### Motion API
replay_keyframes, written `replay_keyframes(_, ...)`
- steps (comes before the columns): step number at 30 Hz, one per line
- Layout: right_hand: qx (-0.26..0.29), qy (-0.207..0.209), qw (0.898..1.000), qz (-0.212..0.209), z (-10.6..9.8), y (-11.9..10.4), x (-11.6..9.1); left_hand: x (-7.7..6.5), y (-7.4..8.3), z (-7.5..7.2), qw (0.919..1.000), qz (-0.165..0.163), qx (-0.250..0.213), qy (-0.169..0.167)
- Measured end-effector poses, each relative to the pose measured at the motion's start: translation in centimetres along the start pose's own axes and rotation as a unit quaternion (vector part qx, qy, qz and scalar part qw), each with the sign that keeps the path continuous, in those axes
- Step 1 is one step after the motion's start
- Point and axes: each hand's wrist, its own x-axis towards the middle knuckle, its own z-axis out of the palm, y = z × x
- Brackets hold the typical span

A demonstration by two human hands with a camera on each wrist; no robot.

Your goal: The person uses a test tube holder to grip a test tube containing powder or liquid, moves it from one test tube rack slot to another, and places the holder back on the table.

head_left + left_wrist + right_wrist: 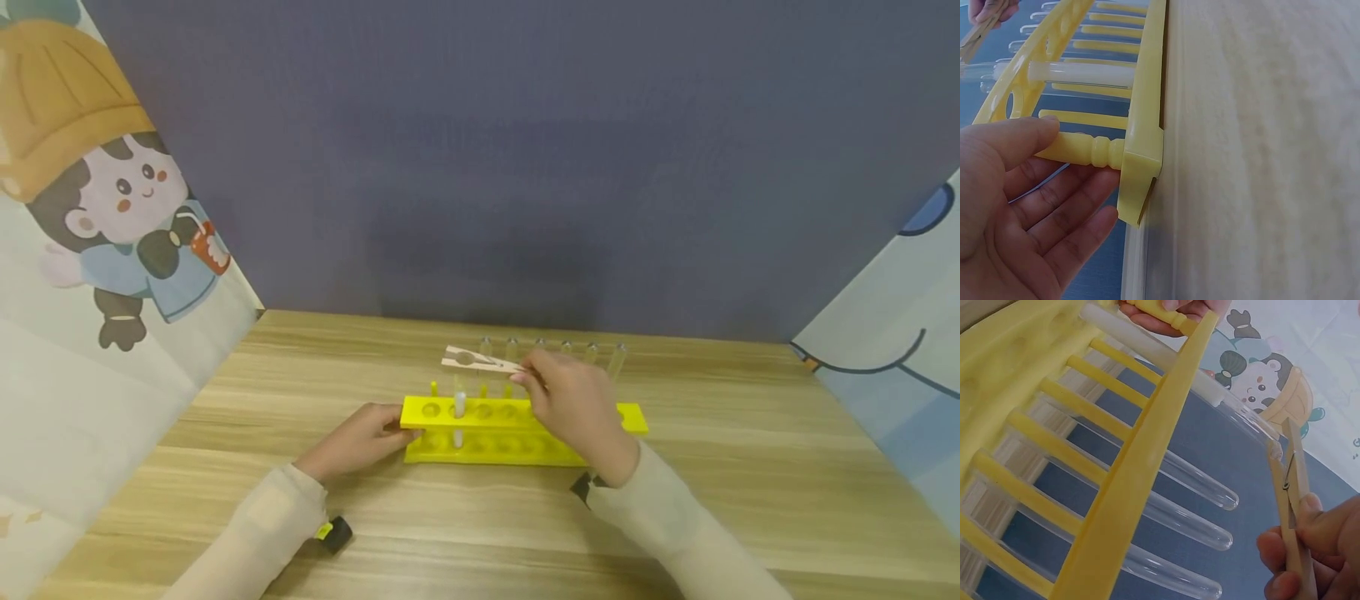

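A yellow test tube rack (517,455) stands on the table. Near its left end sits an upright test tube (460,406) with white contents in its lower part. My left hand (358,442) holds the rack's left end post (1075,149), thumb on one side and fingers on the other. Above the rack, my right hand (573,404) pinches a wooden test tube clamp (1297,544). The clamp's tips are at the mouth of the tube; whether they grip the glass I cannot tell. My right hand hides part of the rack's right half.
Several clear test tubes (1200,531) stand upside down on the rack's back pegs. The wood-grain table (750,467) extends around the rack. A dark blue panel (525,167) rises behind it, and printed white sheets (45,375) flank the table.
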Motion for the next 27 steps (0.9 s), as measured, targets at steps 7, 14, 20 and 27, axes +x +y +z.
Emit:
replay_keyframes(7, -0.006, -0.004, 1.000, 0.002, 0.3, -0.1, 0.0, -0.1, 0.2, 0.1, 1.0000, 0.004, -0.002, 0.004)
replay_keyframes(14, -0.004, 0.005, 1.000, -0.004, 0.7, -0.3, -0.3, -0.2, 0.1, 0.0, 0.9999, 0.011, 0.007, 0.005)
replay_keyframes(20, -0.004, 0.000, 1.000, 0.003, 0.9, -1.1, -0.7, -0.5, -0.4, -0.1, 0.9997, 0.016, 0.016, 0.002)
replay_keyframes(27, -0.009, 0.000, 1.000, 0.006, 1.2, -1.9, -1.3, -1.0, -0.7, -0.2, 0.9998, 0.015, 0.016, -0.002)
